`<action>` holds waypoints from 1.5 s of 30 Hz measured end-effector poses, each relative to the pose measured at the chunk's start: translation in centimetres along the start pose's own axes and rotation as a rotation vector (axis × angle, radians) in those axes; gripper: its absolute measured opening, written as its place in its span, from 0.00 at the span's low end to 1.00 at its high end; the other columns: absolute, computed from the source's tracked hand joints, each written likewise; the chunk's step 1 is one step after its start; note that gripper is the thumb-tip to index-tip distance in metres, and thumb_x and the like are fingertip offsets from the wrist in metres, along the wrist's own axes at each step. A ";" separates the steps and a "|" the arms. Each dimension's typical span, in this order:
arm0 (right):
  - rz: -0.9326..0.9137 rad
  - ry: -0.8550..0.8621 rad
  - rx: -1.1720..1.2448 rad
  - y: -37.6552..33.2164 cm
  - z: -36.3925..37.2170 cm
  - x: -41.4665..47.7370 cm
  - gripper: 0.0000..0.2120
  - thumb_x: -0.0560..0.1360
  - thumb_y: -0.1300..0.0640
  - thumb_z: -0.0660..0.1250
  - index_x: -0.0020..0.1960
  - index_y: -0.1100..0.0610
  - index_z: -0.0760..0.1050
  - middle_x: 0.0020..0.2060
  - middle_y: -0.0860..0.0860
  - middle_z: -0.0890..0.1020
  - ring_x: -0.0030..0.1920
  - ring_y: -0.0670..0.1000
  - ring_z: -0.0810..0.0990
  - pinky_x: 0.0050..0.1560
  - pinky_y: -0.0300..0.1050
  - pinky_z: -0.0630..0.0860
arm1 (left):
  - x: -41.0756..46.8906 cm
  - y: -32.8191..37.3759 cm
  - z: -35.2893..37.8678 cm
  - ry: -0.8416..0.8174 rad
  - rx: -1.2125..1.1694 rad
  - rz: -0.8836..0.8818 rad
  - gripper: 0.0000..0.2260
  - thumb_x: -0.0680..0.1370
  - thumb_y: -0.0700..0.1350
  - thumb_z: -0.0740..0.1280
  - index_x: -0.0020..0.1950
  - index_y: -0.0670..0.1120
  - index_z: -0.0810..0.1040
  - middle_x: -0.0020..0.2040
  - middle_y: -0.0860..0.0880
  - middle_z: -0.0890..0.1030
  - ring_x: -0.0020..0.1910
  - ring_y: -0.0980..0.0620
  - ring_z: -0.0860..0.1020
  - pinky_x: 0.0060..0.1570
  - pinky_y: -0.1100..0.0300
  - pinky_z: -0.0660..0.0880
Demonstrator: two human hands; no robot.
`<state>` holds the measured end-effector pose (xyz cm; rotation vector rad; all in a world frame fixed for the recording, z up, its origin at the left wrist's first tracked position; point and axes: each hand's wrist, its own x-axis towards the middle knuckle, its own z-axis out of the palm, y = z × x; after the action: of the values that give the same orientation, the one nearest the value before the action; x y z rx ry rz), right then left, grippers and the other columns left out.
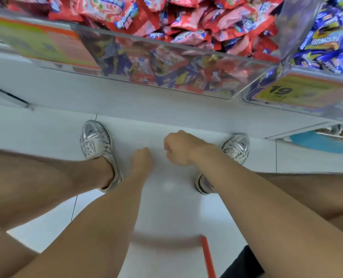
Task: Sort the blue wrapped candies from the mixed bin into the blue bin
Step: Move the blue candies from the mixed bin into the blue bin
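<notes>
Both hands hang low over the white floor (46,137), well below the shelf: the right hand (179,148) has its fingers curled in tight and no candy shows in it, while the left hand (142,159) is too blurry to tell. At the shelf's front edge sits the mixed bin (186,74), full of red candies (186,17). The blue bin (317,71) is just beside it at the right end, with blue wrapped candies (331,41) piled inside.
</notes>
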<state>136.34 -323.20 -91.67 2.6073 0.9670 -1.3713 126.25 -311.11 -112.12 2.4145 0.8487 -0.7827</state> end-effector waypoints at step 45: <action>-0.162 0.907 -0.180 0.1 -26.6 -16.5 0.19 0.76 0.59 0.71 0.66 0.48 0.79 0.55 0.50 0.84 0.59 0.54 0.79 0.53 0.49 0.78 | -13.0 14.9 -46.9 0.483 0.240 0.715 0.24 0.81 0.40 0.67 0.77 0.51 0.72 0.73 0.46 0.77 0.72 0.45 0.74 0.71 0.53 0.71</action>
<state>148.97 -323.33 -63.09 3.0362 1.2948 -0.0046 144.62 -299.67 -66.05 2.8764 -0.0130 -0.0220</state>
